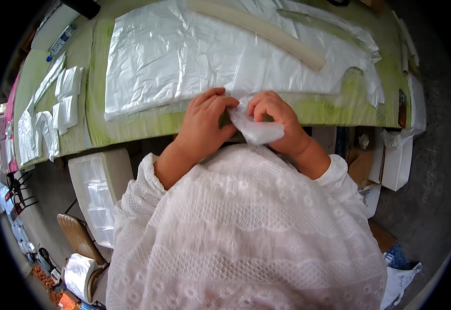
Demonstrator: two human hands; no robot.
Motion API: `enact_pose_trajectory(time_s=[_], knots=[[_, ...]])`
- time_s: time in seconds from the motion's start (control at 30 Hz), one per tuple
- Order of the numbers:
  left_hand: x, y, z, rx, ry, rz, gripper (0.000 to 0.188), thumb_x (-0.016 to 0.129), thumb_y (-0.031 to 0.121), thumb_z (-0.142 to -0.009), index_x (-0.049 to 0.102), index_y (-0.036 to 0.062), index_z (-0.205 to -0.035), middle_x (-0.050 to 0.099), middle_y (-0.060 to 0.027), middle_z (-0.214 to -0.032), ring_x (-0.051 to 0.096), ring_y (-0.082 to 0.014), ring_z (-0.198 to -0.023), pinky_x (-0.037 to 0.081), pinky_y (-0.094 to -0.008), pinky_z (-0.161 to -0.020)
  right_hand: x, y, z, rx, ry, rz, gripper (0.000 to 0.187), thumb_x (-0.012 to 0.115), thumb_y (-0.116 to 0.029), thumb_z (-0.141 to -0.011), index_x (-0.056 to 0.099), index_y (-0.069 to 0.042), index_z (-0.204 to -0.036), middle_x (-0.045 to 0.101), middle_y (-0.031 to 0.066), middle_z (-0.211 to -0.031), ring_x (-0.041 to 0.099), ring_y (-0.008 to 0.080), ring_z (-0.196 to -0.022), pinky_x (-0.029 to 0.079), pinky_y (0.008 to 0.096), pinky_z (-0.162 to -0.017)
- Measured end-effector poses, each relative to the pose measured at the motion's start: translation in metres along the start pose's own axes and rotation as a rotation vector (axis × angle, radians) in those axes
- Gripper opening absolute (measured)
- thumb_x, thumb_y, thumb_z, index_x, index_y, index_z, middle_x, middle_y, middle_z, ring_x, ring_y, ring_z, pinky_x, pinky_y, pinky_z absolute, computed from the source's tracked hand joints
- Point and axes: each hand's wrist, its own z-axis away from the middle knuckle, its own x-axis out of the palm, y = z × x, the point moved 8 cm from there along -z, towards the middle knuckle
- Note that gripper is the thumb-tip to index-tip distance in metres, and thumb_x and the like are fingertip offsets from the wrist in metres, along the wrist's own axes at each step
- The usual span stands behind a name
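Note:
Just in front of my body, at the near edge of the table, I have a translucent plastic bag [256, 130] between my two hands. My left hand [204, 123] has its fingers bent, with the fingertips against the bag's left side. Curled fingers of my right hand [282, 120] grip the bag from the other side, and its loose end hangs below them. Right behind both hands lies a wide stack of clear plastic bags [163, 62], flat on the green-covered table [99, 124]. A long pale bar [267, 32] rests slantwise across the stack.
Smaller folded plastic bags [66, 98] lie on the table's left part, near a clear bottle [61, 41]. Below stand a pale bin [101, 191] with plastic bags and a brown chair [75, 235]. Under the right end are a white box [397, 163] and cardboard [361, 168].

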Motion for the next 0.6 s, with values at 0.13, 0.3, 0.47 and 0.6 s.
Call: enact_pose_trajectory(time_s=[0.13, 0.3, 0.47, 0.6], knots=[[-0.003, -0.005, -0.004, -0.068, 0.051, 0.037, 0.047, 0.08, 0.018, -0.079, 0.064, 0.0106, -0.122, 0.071, -0.0088, -0.107, 0.062, -0.0311, -0.112, 0.044, -0.0446, -0.1, -0.004, 0.044, 0.001, 0.543, 0.162, -0.285, 0.016, 0.077, -0.009, -0.085, 0.066, -0.004, -0.094, 0.071, 0.0065, -0.093, 0.064, 0.0174, -0.086, 0.052, 0.0339, -0.08], [-0.004, -0.004, -0.005, -0.135, 0.013, 0.079, 0.069, 0.079, 0.016, -0.083, 0.051, 0.0127, -0.146, 0.071, -0.0066, -0.102, 0.063, -0.0294, -0.102, 0.04, -0.0427, -0.102, -0.012, 0.064, -0.019, 0.62, 0.14, -0.172, 0.033, 0.079, -0.021, -0.086, 0.07, 0.001, -0.109, 0.073, 0.0081, -0.096, 0.068, 0.0178, -0.086, 0.054, 0.0313, -0.08], [0.0, -0.003, -0.007, -0.116, -0.002, 0.004, 0.069, 0.077, 0.014, -0.085, 0.049, 0.0115, -0.148, 0.072, -0.0028, -0.095, 0.065, -0.0262, -0.096, 0.039, -0.0414, -0.102, -0.015, 0.072, -0.023, 0.807, 0.09, -0.177, 0.034, 0.076, -0.024, -0.088, 0.069, 0.003, -0.106, 0.071, 0.0086, -0.091, 0.067, 0.0164, -0.077, 0.054, 0.0323, -0.068], [0.001, 0.0, -0.007, -0.074, 0.017, -0.026, 0.066, 0.076, 0.013, -0.085, 0.05, 0.0105, -0.146, 0.072, -0.003, -0.092, 0.065, -0.0251, -0.091, 0.041, -0.0419, -0.099, -0.017, 0.073, -0.025, 0.86, 0.037, -0.142, 0.032, 0.075, -0.025, -0.089, 0.068, 0.003, -0.103, 0.069, 0.0077, -0.085, 0.065, 0.0153, -0.069, 0.052, 0.0328, -0.06]])
